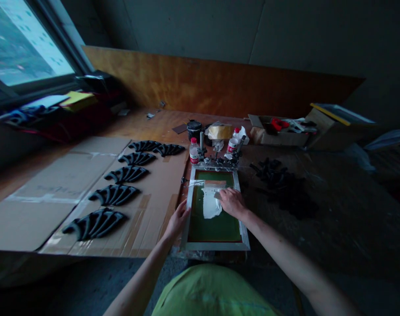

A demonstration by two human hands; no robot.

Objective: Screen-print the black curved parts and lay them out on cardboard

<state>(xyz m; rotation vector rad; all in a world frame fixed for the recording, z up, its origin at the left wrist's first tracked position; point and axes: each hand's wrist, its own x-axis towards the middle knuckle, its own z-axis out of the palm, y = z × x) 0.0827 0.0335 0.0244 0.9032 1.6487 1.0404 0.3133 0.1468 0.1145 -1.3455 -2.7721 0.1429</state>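
A silver-framed printing screen [188,206] with green mesh lies on the wooden table, hinged to a clamp [216,162] at its far end. White ink [210,206] is smeared across the mesh. My right hand [232,202] is closed on a squeegee [217,195] that rests in the ink. My left hand [178,218] grips the screen frame's left edge.
Rows of black fan-shaped pieces [116,194] lie spread on cardboard sheets [55,188] to the left. A loose pile of black pieces [282,184] sits to the right. Two small bottles [194,151], a black jar [194,128] and open cardboard boxes [279,131] stand behind the screen.
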